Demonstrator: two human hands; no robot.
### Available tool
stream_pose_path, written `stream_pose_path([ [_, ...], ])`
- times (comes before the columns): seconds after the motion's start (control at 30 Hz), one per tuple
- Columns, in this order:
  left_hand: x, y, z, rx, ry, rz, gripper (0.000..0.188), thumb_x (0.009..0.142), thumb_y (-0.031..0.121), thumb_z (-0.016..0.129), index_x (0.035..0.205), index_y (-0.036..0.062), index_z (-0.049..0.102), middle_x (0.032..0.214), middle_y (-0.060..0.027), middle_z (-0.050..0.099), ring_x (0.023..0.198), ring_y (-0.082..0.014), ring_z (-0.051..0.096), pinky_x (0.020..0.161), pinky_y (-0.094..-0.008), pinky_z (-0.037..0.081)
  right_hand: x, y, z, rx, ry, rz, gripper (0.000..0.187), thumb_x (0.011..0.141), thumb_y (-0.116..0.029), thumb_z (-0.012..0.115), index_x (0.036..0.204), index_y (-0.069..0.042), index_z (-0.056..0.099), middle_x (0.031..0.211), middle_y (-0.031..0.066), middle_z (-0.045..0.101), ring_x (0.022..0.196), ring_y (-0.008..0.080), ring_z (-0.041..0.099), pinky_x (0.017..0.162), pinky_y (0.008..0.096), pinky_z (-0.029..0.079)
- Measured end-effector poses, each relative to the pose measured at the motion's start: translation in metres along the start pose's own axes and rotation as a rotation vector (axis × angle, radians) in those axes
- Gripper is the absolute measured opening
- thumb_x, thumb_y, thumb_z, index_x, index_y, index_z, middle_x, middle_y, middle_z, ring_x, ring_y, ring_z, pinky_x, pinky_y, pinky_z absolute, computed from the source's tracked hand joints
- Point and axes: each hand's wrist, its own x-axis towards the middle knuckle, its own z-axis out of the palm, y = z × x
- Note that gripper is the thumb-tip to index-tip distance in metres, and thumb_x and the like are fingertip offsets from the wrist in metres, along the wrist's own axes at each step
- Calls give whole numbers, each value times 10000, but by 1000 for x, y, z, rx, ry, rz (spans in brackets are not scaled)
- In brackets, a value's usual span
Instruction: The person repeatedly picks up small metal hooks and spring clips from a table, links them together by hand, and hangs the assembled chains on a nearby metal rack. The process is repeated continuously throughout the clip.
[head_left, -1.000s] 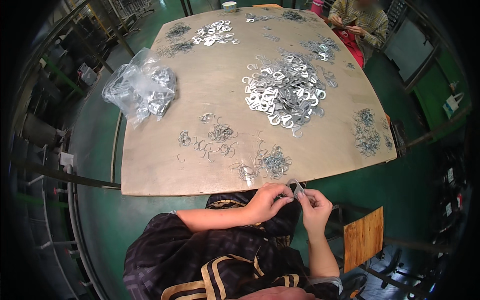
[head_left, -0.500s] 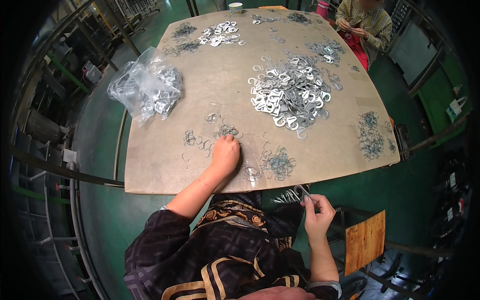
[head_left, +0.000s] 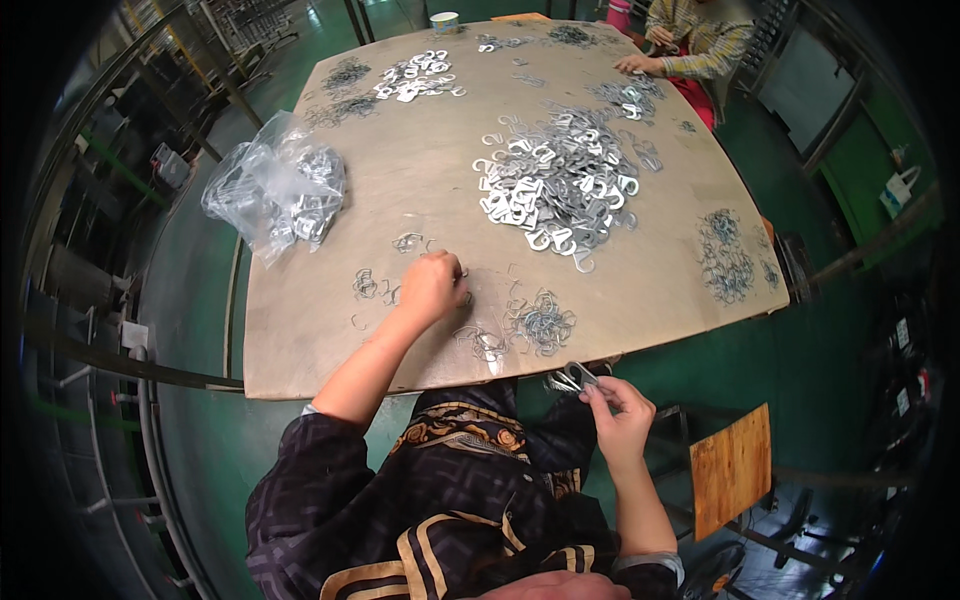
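Observation:
My left hand (head_left: 432, 290) is closed over the near part of the table, on top of a small heap of thin wire clips. Its fingers are curled down, and whatever they pinch is hidden. Just off the table's front edge, my right hand (head_left: 622, 412) grips a flat grey metal hook (head_left: 578, 374) between thumb and fingers. Loose wire clips (head_left: 364, 284) lie left of my left hand. A bigger heap of wire clips (head_left: 542, 322) lies between my two hands, near the front edge.
A large pile of metal hooks (head_left: 555, 180) covers the table's (head_left: 400, 180) middle right. On the left sits a clear plastic bag (head_left: 275, 185) with metal parts. More wire clips (head_left: 727, 255) lie at the right edge. A co-worker (head_left: 690, 50) sits far right; a wooden stool (head_left: 732, 470) stands beside me.
My left hand has shifted slightly farther over the clip heap, covering it. The hook in my right hand has turned. The co-worker's hand has reached onto the table. The whole view has shifted slightly.

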Motion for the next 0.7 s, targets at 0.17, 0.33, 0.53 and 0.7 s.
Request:
stream_pose_path([
  [0.17, -14, 46, -28, -692, -88, 74, 96, 752, 91, 621, 798, 11, 596, 820, -118, 613, 805, -263, 603, 744, -354, 485, -1, 5, 5, 9, 4, 32, 134, 782, 35, 717, 908, 47, 670, 786, 106, 688, 658, 138, 662, 612, 256, 516],
  [0.33, -45, 112, -38, -1015, -344, 424, 109, 757, 61, 663, 810, 17, 579, 951, -91, 586, 963, -244, 558, 894, -350, 425, -2, -1, 10, -30, -22, -12, 146, 777, 26, 719, 916, 38, 675, 794, 102, 688, 658, 149, 667, 617, 263, 522],
  [0.53, -50, 127, -28, -917, -307, 398, 101, 758, 39, 660, 801, 33, 569, 918, -92, 583, 950, -263, 559, 881, -359, 429, -2, -7, 6, -117, -20, -63, 143, 773, 12, 717, 911, 19, 679, 792, 99, 683, 656, 173, 670, 612, 277, 524],
  [0.7, -53, 131, -27, -873, -230, 341, 110, 752, 30, 655, 808, 37, 560, 896, -86, 594, 930, -263, 569, 860, -365, 435, -1, -13, 7, -174, 5, -119, 130, 775, 6, 716, 898, 11, 673, 788, 105, 679, 657, 204, 669, 601, 296, 522],
])
